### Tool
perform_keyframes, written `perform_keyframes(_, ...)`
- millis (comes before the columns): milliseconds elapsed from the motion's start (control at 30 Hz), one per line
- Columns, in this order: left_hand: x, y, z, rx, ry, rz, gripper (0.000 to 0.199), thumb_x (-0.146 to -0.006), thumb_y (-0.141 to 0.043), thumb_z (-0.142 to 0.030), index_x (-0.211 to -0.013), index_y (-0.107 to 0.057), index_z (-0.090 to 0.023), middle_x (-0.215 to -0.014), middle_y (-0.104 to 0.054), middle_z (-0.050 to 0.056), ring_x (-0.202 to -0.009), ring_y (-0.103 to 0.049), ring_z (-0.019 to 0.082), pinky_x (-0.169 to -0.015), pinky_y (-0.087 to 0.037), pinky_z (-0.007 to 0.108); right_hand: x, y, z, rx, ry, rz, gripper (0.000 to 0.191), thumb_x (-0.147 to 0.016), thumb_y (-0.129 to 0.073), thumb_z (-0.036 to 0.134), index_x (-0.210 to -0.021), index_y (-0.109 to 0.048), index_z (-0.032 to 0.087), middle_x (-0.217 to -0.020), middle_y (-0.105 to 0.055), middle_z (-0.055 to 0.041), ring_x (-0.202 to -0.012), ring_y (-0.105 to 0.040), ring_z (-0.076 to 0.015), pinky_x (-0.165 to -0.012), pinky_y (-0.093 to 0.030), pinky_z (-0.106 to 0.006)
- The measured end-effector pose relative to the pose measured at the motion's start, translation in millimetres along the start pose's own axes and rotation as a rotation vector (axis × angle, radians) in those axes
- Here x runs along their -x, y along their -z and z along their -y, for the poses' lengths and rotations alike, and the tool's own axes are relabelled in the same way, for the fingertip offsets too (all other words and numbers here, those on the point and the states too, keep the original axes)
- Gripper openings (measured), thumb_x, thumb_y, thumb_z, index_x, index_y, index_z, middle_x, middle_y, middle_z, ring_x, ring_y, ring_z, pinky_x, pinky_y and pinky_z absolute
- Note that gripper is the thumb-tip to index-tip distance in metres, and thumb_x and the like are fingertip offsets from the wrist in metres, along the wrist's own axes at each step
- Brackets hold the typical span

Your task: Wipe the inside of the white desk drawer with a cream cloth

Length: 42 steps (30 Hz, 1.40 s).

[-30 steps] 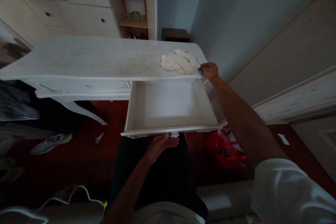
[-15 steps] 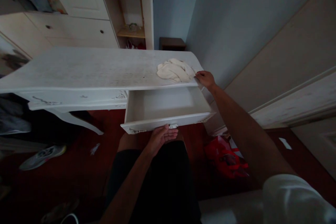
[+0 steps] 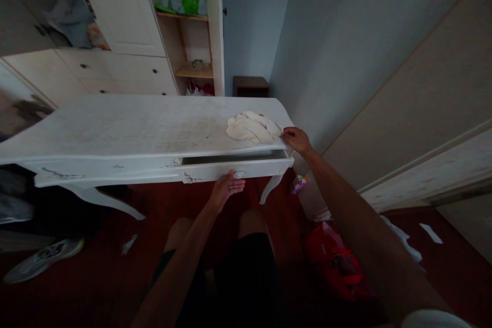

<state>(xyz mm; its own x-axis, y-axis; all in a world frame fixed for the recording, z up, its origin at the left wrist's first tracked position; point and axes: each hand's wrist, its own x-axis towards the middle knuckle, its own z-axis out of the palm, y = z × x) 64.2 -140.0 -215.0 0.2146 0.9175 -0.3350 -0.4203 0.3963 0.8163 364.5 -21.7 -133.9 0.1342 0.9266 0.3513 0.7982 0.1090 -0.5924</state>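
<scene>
Handling the drawer (image 3: 263,166), ajar at centre frame, seems the step in hand, the left hand's (image 3: 226,189) grip loose, fingers extended by the knob (image 3: 239,175), the right hand's (image 3: 297,140) curled beside the cloth (image 3: 251,127), hold unclear, and the next move calls for level, even pressure.

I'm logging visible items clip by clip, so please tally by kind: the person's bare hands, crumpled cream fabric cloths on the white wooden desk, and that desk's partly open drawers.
Bare hands: 2 (left hand, right hand)
Crumpled cream fabric cloth on the white wooden desk: 1
Partly open white wooden drawer: 1
Total: 4
</scene>
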Motion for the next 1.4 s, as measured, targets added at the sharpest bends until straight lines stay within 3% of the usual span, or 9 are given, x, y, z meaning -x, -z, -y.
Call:
perform_keyframes(567, -57, -7.5, -13, 0.061, -0.031, -0.055, 0.027, -0.079, -0.072, -0.039, -0.077, -0.062, -0.014, -0.073, -0.074, 0.010, -0.067, -0.070, 0.020, -0.079, -0.056, 0.038, 1, 1, 2, -0.054, -0.013, -0.043, 0.014, -0.071, -0.059, 0.031, -0.073, -0.072, 0.026, -0.098, -0.074, -0.0019, -0.099, -0.066, -0.0248, -0.095, -0.047, -0.039)
perform_keyframes(800, -58, -2.7, -18, 0.061, -0.018, -0.001, 0.025, -0.074, -0.076, -0.036, -0.080, -0.063, -0.015, -0.078, -0.074, 0.011, -0.073, -0.071, 0.023, -0.087, -0.054, 0.044, 2, 0, 2, -0.082, -0.026, -0.065, 0.013, -0.071, -0.059, 0.031, -0.071, -0.071, 0.026, -0.097, -0.075, -0.0017, -0.098, -0.067, -0.0251, -0.095, -0.048, -0.040)
perform_keyframes(967, -47, 2.6, -32, -0.218, 0.045, 0.047, 0.022, -0.071, -0.078, -0.033, -0.076, -0.067, -0.015, -0.075, -0.074, 0.010, -0.068, -0.069, 0.022, -0.081, -0.055, 0.043, 2, 1, 5, -0.097, -0.035, -0.047, 0.013, -0.071, -0.059, 0.033, -0.070, -0.070, 0.026, -0.099, -0.075, -0.0018, -0.099, -0.067, -0.0254, -0.096, -0.048, -0.040)
perform_keyframes(1100, -19, -2.2, -60, -0.363, 0.043, 0.309, 0.024, -0.074, -0.077, -0.038, -0.078, -0.070, -0.015, -0.075, -0.074, 0.011, -0.065, -0.068, 0.020, -0.069, -0.055, 0.034, 2, 2, 6, -0.112, -0.057, -0.065, 0.017, -0.074, -0.057, 0.037, -0.072, -0.070, 0.026, -0.099, -0.075, -0.0019, -0.101, -0.066, -0.0254, -0.098, -0.047, -0.041)
perform_keyframes(1200, 2, -13.0, -97, -0.393, -0.097, 0.457, 0.025, -0.078, -0.074, -0.039, -0.084, -0.072, -0.015, -0.080, -0.075, 0.010, -0.066, -0.067, 0.017, -0.064, -0.053, 0.029, 3, 2, 6, -0.187, -0.100, -0.101, 0.021, -0.076, -0.052, 0.038, -0.073, -0.068, 0.026, -0.098, -0.075, -0.0032, -0.099, -0.067, -0.0245, -0.094, -0.049, -0.039)
perform_keyframes(1300, 0, -19.4, -138, -0.400, -0.328, 0.348, 0.026, -0.079, -0.070, -0.040, -0.082, -0.071, -0.014, -0.072, -0.072, 0.007, -0.059, -0.062, 0.014, -0.061, -0.051, 0.028, 5, 3, 5, -0.268, -0.131, -0.160, 0.027, -0.080, -0.043, 0.038, -0.068, -0.064, 0.025, -0.094, -0.075, -0.0060, -0.094, -0.067, -0.0233, -0.086, -0.052, -0.036)
perform_keyframes(1400, -27, -14.2, -169, -0.483, -0.511, 0.156, 0.022, -0.079, -0.066, -0.037, -0.074, -0.068, -0.015, -0.062, -0.065, 0.002, -0.051, -0.053, 0.010, -0.052, -0.043, 0.023, 6, 4, 5, -0.288, -0.146, -0.176, 0.030, -0.080, -0.042, 0.039, -0.067, -0.065, 0.025, -0.088, -0.074, -0.0077, -0.088, -0.068, -0.0233, -0.080, -0.052, -0.035)
